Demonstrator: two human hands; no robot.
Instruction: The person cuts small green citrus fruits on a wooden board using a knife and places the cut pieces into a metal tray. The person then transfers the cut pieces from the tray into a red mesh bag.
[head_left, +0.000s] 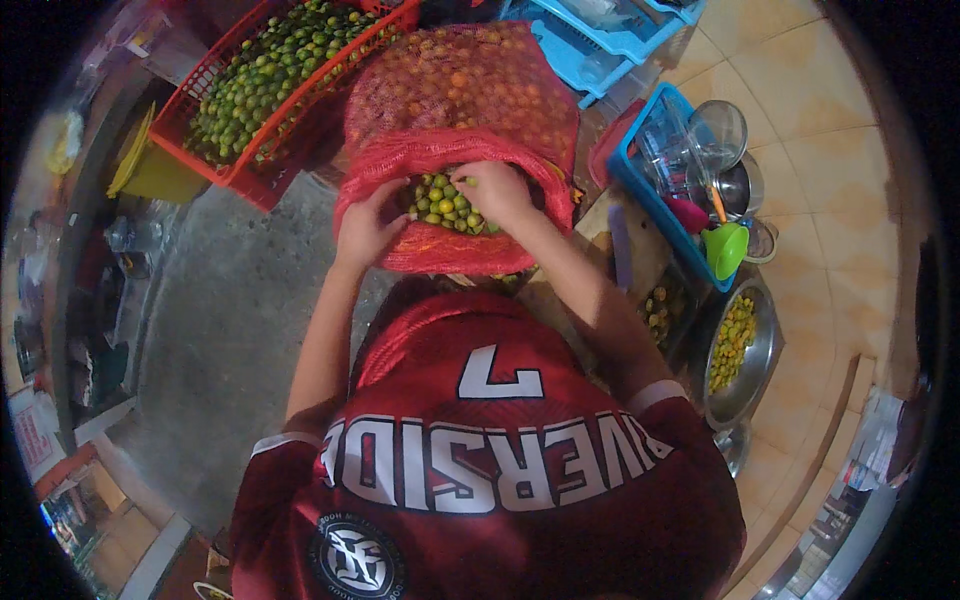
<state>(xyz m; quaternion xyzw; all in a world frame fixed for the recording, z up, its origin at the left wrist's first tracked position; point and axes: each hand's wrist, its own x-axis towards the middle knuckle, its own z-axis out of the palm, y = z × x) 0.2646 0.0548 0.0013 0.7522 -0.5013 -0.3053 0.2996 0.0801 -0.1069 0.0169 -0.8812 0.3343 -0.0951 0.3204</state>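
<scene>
A red mesh sack (457, 255) full of small green and yellow citrus fruits stands in front of me, its mouth folded back towards me. Through the opening, loose fruits (442, 202) show. At the left side of the mouth, my left hand (366, 225) touches the rolled mesh edge, thumb and forefinger spread apart. My right hand (495, 193) reaches in over the fruits from the right. Between its thumb and fingers is a small green citrus fruit (470, 181), partly covered. Orange-toned fruits show through the mesh in the sack's far part.
A red plastic crate (281, 120) of green citrus stands at back left, beside a yellow-green bin (161, 169). On the right are a blue basin (637, 176) of kitchenware, a purple-handled tool (619, 247) on a board, and a steel bowl (757, 375) with cut yellow fruit pieces.
</scene>
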